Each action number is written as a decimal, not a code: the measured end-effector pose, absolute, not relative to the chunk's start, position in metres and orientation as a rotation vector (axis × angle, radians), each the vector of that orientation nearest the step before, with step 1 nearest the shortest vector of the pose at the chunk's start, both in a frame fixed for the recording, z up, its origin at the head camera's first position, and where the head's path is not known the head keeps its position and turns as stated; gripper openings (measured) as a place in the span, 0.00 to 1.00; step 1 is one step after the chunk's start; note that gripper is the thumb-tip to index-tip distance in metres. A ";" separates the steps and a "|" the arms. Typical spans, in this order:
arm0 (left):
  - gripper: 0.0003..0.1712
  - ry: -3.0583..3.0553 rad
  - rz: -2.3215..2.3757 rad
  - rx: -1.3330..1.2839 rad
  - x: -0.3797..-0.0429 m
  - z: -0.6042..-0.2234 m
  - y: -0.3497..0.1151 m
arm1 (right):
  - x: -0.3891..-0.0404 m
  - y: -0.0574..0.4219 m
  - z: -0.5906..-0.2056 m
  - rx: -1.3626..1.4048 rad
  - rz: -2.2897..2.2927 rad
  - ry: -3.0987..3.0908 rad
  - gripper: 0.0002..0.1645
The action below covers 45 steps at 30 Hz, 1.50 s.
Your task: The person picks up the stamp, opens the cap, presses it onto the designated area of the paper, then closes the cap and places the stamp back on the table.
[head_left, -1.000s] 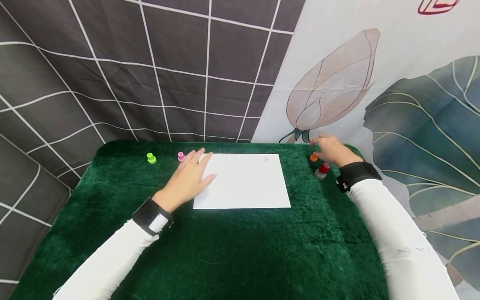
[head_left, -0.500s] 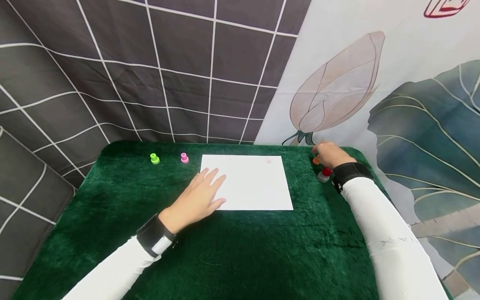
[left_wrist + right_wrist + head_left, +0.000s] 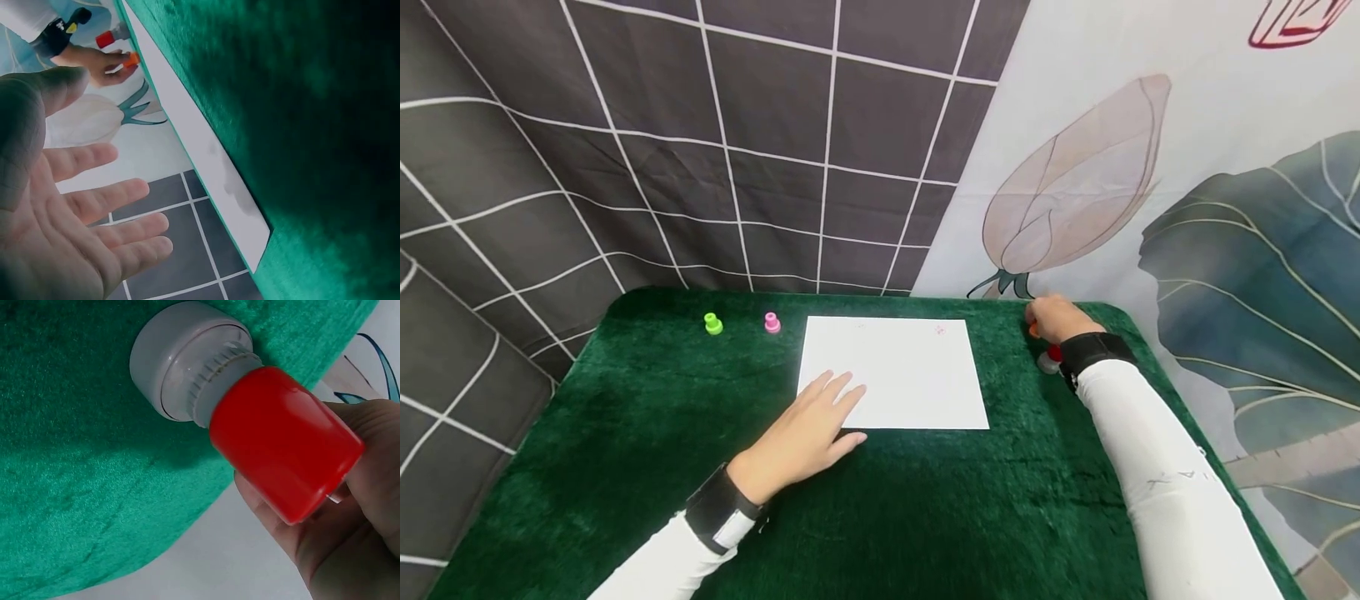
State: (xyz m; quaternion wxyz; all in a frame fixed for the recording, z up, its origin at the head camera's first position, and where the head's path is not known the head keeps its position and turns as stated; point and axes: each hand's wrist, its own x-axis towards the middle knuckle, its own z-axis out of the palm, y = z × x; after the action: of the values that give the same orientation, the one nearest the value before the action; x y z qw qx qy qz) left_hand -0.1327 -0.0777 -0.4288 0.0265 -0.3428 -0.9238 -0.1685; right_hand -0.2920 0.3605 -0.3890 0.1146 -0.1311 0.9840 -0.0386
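Observation:
My left hand (image 3: pixel 801 437) is over the lower left corner of a white sheet of paper (image 3: pixel 910 375), fingers spread and straight. Seen in the left wrist view, its palm (image 3: pixel 56 231) holds nothing. At the far right of the table my right hand (image 3: pixel 1056 318) pinches a small orange stamp (image 3: pixel 1034 331), which is mostly covered by the fingers. The left wrist view shows the thumb and fingers round this orange stamp (image 3: pixel 131 59). Beside that hand stands a larger stamp with a red handle and a clear-grey base (image 3: pixel 287 444), partly behind the wrist in the head view.
A green stamp (image 3: pixel 713 324) and a pink stamp (image 3: pixel 772 322) stand at the back left of the dark green cloth (image 3: pixel 925 508). Faint pinkish marks (image 3: pixel 940 329) show near the sheet's top edge. Grey and white hangings (image 3: pixel 880 100) rise behind the table.
My left hand has drawn back from near the pink stamp to the sheet's lower left corner. My right hand has lowered onto the orange stamp and now pinches it.

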 end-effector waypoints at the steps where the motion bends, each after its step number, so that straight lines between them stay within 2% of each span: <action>1: 0.37 -2.851 -0.528 -1.058 -0.131 -0.429 -0.077 | -0.291 0.361 -0.390 -0.376 -0.111 2.882 0.13; 8: 0.36 -2.861 -0.571 -1.047 -0.128 -0.428 -0.076 | -0.290 0.362 -0.389 -0.368 -0.123 2.886 0.07; 19: 0.32 -2.785 -0.606 -1.012 -0.133 -0.425 -0.074 | -0.289 0.345 -0.374 -0.392 -0.070 2.896 0.09; 30: 0.27 -2.691 -0.770 -0.935 -0.136 -0.405 -0.065 | -0.251 0.310 -0.341 -0.858 -0.110 3.101 0.09; 38: 0.26 -2.600 -0.876 -0.926 -0.145 -0.381 -0.060 | -0.220 0.268 -0.338 -1.371 -0.223 3.152 0.12; 45: 0.25 -2.545 -0.986 -0.940 -0.151 -0.361 -0.057 | -0.190 0.235 -0.332 -1.423 -0.426 3.171 0.15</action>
State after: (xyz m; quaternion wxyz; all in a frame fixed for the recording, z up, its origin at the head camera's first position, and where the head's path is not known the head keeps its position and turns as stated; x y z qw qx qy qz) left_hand -0.1511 -0.0567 -0.3609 0.1271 -0.3229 -0.8745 -0.3389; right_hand -0.1904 0.2347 -0.3318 -0.1790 -0.3999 0.8909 -0.1197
